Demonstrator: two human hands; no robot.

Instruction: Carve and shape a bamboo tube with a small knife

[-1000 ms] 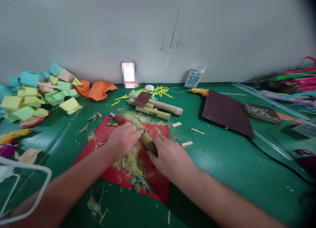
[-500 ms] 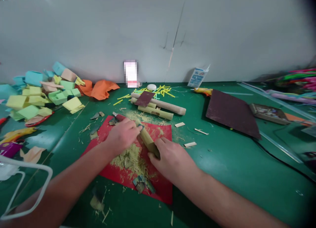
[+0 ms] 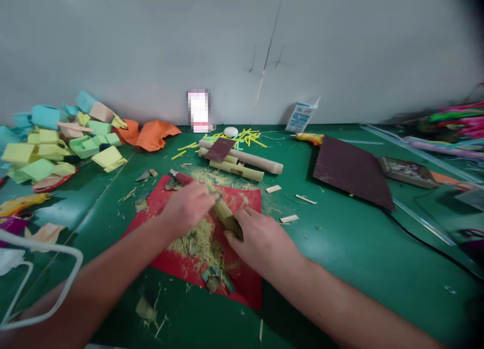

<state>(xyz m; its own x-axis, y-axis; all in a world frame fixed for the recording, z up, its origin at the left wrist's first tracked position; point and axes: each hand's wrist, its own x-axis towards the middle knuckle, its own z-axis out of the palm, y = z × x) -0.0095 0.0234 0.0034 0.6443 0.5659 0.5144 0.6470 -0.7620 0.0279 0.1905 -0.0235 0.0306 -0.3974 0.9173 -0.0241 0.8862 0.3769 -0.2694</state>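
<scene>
My right hand (image 3: pixel 260 238) is wrapped round the near end of a bamboo tube (image 3: pixel 225 213), which slants away to the upper left. My left hand (image 3: pixel 191 202) is closed at the tube's far end, fingers pressed on it. A small dark scrap, apparently sandpaper (image 3: pixel 218 196), shows at its fingertips. Beyond that hand a dark red tool with a pale tip (image 3: pixel 179 177) sticks out; I cannot tell whether it is held. Beneath lies a red sheet (image 3: pixel 249 283) with bamboo shavings and dust (image 3: pixel 200 238) and worn grey-green scraps (image 3: pixel 217 278).
Behind the sheet lie more bamboo tubes (image 3: pixel 249 160) with a brown square on top. A dark brown sheet (image 3: pixel 350 172) and a small tray (image 3: pixel 408 171) lie to the right. Folded paper pieces (image 3: pixel 49 142) are heaped left. A white frame (image 3: pixel 73 278) juts in at lower left.
My left hand has shifted slightly along the tube, and the scrap at its fingertips has moved a little toward my right hand. The whole view has drifted slightly.
</scene>
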